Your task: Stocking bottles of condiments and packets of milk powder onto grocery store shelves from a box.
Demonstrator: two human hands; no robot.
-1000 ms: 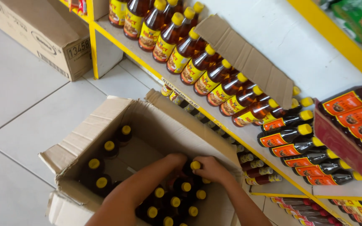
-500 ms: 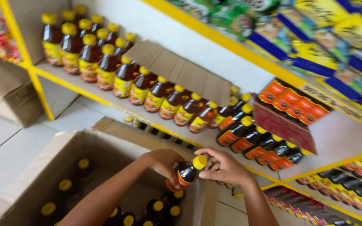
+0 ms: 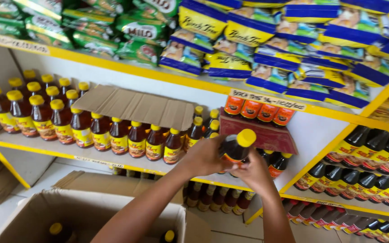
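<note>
Here, both hands met at the frame's centre, the left hand and right hand together clasping a dark yellow-capped bottle, held upright before the white shelf, apparently for steadiness, the open carton at seven o'clock.

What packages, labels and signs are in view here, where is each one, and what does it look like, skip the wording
Bottle: dark, yellow cap, held by left hand and right hand.
Bottle row: middle shelf, brown, yellow caps, yellow-red labels.
Cardboard sheet: lying on those bottles, plain brown.
Green pouches: top shelf, left.
Blue-yellow pouches: top shelf, right.
Price strip: yellow shelf edge, handwritten.
Red tray: behind the hands, orange-topped packs.
Open carton: floor, brown.
</note>
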